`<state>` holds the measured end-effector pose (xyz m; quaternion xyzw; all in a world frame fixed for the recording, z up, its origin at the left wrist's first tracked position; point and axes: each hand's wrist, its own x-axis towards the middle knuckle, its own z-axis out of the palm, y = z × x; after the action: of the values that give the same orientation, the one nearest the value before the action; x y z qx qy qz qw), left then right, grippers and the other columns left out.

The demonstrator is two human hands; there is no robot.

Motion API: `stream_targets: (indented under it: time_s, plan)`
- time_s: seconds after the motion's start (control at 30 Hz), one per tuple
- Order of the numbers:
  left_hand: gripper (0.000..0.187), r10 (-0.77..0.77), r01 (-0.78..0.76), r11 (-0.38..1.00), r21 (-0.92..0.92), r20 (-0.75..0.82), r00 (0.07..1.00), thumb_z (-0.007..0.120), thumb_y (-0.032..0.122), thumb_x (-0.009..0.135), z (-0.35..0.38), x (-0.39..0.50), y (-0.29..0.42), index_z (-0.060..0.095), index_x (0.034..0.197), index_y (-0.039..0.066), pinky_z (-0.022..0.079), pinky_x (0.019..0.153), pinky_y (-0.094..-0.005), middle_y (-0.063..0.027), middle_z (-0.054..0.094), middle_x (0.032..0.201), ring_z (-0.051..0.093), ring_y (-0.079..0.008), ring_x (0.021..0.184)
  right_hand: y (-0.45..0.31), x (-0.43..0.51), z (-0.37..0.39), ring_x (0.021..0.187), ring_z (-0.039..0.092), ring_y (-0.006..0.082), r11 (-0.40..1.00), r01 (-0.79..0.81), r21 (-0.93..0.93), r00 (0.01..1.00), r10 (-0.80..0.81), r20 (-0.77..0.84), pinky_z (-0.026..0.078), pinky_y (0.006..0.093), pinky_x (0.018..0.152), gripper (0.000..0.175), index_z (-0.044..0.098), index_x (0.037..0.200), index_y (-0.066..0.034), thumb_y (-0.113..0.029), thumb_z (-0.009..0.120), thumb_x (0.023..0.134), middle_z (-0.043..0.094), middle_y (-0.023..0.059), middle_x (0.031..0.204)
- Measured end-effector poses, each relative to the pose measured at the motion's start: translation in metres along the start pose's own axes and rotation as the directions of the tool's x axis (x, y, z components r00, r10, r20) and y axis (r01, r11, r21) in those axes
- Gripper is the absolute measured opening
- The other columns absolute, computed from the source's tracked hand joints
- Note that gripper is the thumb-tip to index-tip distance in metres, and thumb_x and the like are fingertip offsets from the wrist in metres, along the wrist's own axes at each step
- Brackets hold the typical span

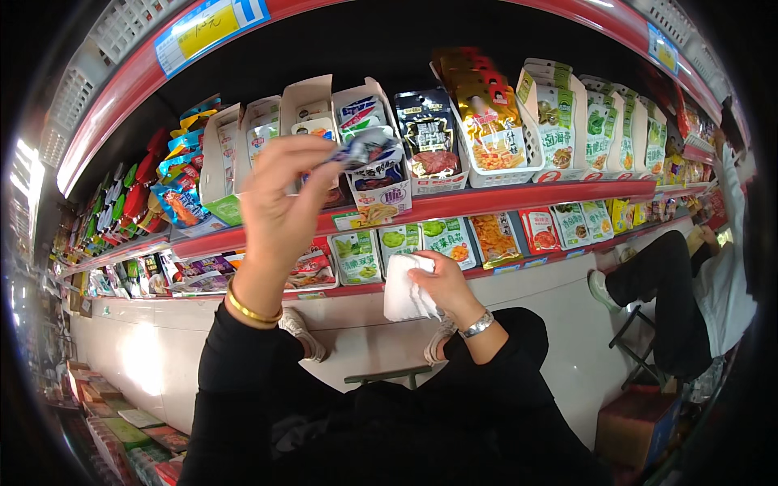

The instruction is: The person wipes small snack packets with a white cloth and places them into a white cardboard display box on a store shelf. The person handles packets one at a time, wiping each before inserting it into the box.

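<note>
Pinched in the fingertips of my left hand (285, 194) is a dark, shiny snack packet (366, 149), blurred. It is above an open cardboard display box (383, 200) of similar packets on the red-edged shelf. My left hand hides part of the neighbouring box. Lower and to the right, in front of the bottom shelf, my right hand (447, 285) grips a folded white cloth (406, 288), possibly paper towel. Just right of the display box stands a box with a black and gold pouch (428, 136).
A white plastic basket (504, 173) holds gold pouches. Green and white snack bags (556, 130) fill boxes farther right. More bags (358, 255) line the bottom shelf. A person (674, 297) sits at right on a folding stool (632, 334), by a cardboard carton (635, 419). Several boxes (124, 431) lie at lower left.
</note>
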<state>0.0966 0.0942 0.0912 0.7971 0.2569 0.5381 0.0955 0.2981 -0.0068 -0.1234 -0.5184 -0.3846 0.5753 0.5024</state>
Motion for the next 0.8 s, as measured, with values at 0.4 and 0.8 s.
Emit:
stream_targets:
  time_s: [0.4,0.8]
  plan:
    - [0.006,-0.852,0.641,-0.061,-0.765,0.375,0.366,0.053,0.009,0.102,0.008,-0.172,0.017,0.058,0.098,0.007,0.057,0.08,-0.0369,-0.0046,0.068,0.094,0.066,-0.0129,0.084,-0.04,-0.027,0.011,0.079,0.059,0.0095,0.943,0.332,-0.018,0.879,-0.316,-0.357,0.048,0.0248,0.07,0.022,0.061,0.109,0.0047,-0.012,0.06,0.095,0.066,0.005,0.093]
    - [0.013,-0.807,0.577,-0.225,-0.785,0.482,0.341,0.054,0.009,0.102,0.02,-0.205,0.029,0.061,0.112,0.005,0.052,0.083,-0.0334,-0.0037,0.067,0.103,0.062,-0.0139,0.095,-0.031,-0.063,0.077,0.12,0.054,0.0401,0.437,0.693,-0.573,0.67,-0.683,0.29,0.046,0.0472,0.099,0.039,0.061,0.12,-0.0018,-0.002,0.065,0.081,0.058,0.0164,0.128]
